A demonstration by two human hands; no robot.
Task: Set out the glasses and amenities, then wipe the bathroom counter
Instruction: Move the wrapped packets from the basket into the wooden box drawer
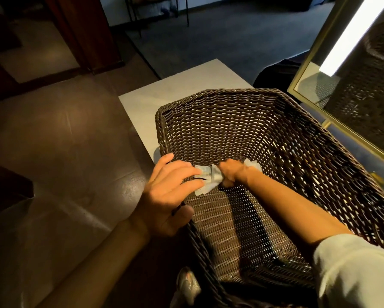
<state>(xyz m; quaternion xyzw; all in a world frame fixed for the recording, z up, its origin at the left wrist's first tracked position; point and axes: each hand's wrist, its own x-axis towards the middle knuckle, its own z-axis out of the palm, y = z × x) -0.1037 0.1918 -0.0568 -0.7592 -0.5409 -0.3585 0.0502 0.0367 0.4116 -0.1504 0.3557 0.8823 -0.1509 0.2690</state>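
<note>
A large dark wicker basket [231,121] fills the middle of the head view. Small pale amenity packets [208,176] lie against its left inner wall. My left hand [168,192] reaches over the basket's left rim with its fingertips on the packets. My right hand [231,172] is inside the basket, its fingers closed around several of the packets. The basket floor is otherwise bare. No glasses or counter are in view.
The basket rests on a white surface [146,103] with brown tiled floor [64,152] to the left. A gold-framed mirror [353,85] stands at the right. A dark wooden door [84,30] and dark carpet [220,36] lie beyond. A shoe [187,285] shows at the bottom.
</note>
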